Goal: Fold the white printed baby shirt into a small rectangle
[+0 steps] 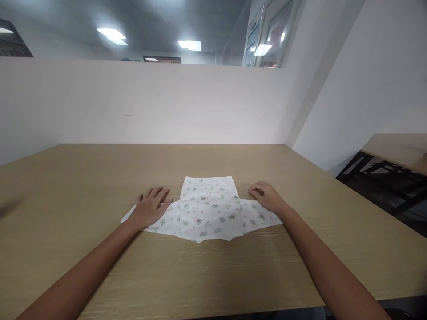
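Observation:
A white baby top point(213, 215) with small green, pink and grey animal prints lies flat on the table. Its neckline side faces me, the squarish body part points away, and its sleeves stretch left and right. My left hand point(150, 208) rests palm down on the left sleeve, fingers spread and partly past its far edge. At the right sleeve, my right hand point(267, 195) is curled, with thumb and fingertips together just beyond the fabric's far edge. Nothing shows between those fingers. The right wrist and lower hand cover part of that sleeve.
The wooden table point(213, 275) reaches back to a low white partition point(173, 102). A slanted white wall point(360, 80) rises on the right, with another table point(400, 149) on dark legs beyond. A dark blur point(10, 208) shows at the left edge.

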{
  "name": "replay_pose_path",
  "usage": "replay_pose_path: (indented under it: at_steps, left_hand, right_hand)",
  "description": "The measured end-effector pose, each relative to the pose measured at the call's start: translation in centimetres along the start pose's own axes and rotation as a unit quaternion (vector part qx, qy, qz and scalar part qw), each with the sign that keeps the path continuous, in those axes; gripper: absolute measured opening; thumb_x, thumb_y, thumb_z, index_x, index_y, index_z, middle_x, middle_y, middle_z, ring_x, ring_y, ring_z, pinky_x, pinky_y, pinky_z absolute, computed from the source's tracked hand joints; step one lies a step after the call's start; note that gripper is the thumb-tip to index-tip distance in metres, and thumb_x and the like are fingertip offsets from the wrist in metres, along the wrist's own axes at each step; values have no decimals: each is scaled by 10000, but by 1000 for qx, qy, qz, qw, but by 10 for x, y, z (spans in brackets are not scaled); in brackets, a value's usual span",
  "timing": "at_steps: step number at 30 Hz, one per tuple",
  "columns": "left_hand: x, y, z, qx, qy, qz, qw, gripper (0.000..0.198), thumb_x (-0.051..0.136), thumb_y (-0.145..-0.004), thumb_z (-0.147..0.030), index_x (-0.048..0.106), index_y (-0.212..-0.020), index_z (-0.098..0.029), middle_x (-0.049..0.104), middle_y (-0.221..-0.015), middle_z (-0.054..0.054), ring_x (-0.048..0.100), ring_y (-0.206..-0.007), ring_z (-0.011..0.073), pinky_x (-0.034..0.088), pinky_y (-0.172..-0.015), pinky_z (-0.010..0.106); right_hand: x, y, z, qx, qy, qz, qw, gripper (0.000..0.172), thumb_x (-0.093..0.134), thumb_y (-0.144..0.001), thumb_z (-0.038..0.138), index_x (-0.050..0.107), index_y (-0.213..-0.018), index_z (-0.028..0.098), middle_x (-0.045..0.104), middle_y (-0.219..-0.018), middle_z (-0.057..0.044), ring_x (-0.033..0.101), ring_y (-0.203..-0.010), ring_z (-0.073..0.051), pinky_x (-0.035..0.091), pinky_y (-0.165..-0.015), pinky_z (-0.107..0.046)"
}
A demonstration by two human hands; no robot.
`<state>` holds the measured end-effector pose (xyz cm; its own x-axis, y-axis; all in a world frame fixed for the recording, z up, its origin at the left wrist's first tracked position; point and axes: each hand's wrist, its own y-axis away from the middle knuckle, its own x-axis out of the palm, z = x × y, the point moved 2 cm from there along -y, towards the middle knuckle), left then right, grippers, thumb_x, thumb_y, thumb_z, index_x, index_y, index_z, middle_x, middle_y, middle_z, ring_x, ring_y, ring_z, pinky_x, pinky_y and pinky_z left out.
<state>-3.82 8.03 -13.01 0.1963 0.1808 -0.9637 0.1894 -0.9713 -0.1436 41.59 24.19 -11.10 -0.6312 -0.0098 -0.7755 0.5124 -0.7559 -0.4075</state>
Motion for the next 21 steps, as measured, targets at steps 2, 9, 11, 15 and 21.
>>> replay_pose_path:
  at_steps: [2,9,11,15,21]
  left_hand:
    - [0,0,1,0,-1,0,1000,633,280,-999,-630,502,-1513,-335,401,-1620,66,333,-1520,307,220,-1248,626]
    - [-2,0,-1,-3,-3,12,1000,639,268,-1000,-634,496,-1517,-337,387,-1630,51,323,-1527,294,217,-1251,633]
    - [-3,1,-2,-8,-4,17,1000,645,263,-1000,-638,494,-1523,-341,384,-1631,43,319,-1530,302,216,-1251,638]
    - [-11,0,3,-5,6,31,999,664,241,-1004,-663,509,-1516,-337,399,-1623,36,336,-1518,311,236,-1246,627]
    - [-42,-3,34,-1,47,33,998,736,340,-925,-793,716,-1208,-227,658,-1285,101,590,-1206,278,460,-1078,400]
  right_hand:
    - [0,0,1,-5,0,-1,1000,283,570,-980,419,705,-856,204,685,-946,-87,602,-913,-235,472,-881,-395]
    - [0,1,3,4,-5,0,1000,293,564,-983,433,707,-868,203,687,-966,-85,606,-916,-234,473,-866,-390]
    - [1,1,2,11,-4,3,1000,304,564,-985,449,705,-874,204,689,-975,-88,606,-922,-237,474,-858,-388]
    - [-1,1,-1,16,-6,9,1000,314,560,-987,463,712,-888,207,694,-988,-88,610,-939,-239,477,-851,-376]
    - [-30,6,0,90,-7,51,995,372,590,-975,547,722,-877,213,698,-991,-64,613,-876,-212,471,-764,-314]
